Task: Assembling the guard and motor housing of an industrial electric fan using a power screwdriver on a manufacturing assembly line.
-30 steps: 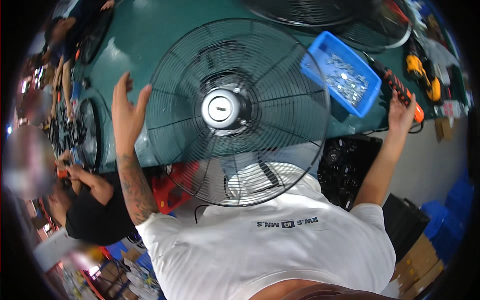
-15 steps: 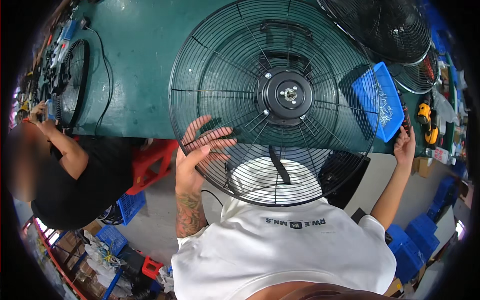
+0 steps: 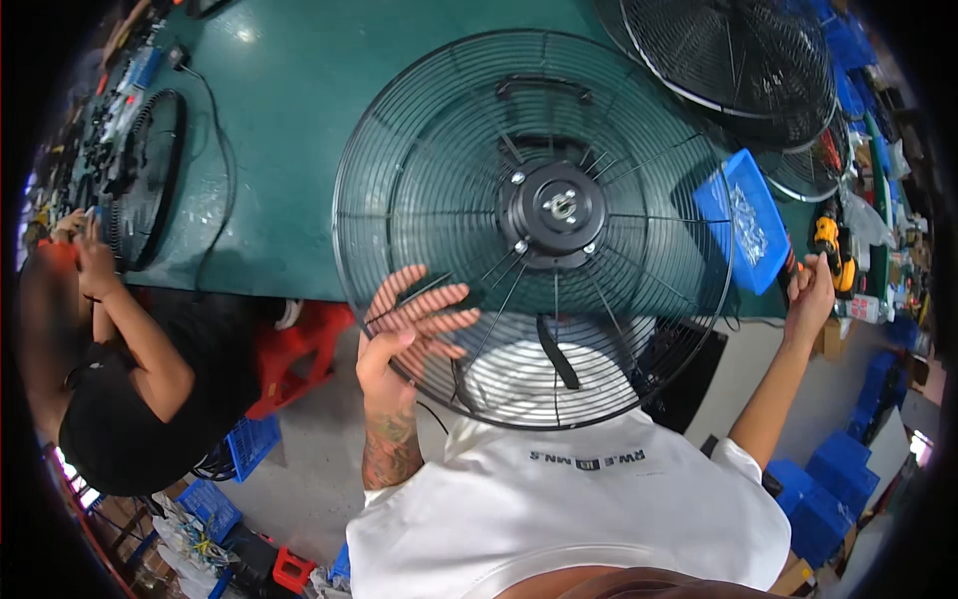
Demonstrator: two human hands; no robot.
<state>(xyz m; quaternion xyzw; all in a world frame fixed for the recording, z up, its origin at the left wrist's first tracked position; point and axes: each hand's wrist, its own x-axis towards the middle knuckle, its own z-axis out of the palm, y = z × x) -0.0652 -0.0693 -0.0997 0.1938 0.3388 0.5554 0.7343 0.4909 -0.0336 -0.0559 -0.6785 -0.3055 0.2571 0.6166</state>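
A round black wire fan guard (image 3: 639, 185) lies in front of me around a black motor hub (image 3: 555, 214) with a central shaft. Its near side overhangs the table edge. My left hand (image 3: 417, 317) is at the guard's lower left rim, fingers spread behind the wires and thumb near the rim. At the right, my right hand (image 3: 808, 298) has curled fingers round the end of a slim red-and-black tool (image 3: 791, 262), mostly hidden. Right beside that tool stands a blue bin (image 3: 766, 205) holding many small screws (image 3: 746, 228).
More black fan guards (image 3: 733, 60) are piled at the far right. A yellow-and-black power drill (image 3: 826, 235) lies past the bin. At left, a co-worker (image 3: 150, 369) sits near another guard (image 3: 150, 180); a cable (image 3: 222, 150) crosses the green table (image 3: 284, 120). A red stool (image 3: 299, 364) stands below.
The whole view has shifted slightly. My right hand has closed round the red-and-black tool, which now leans differently beside the bin. My left hand stays at the guard's rim.
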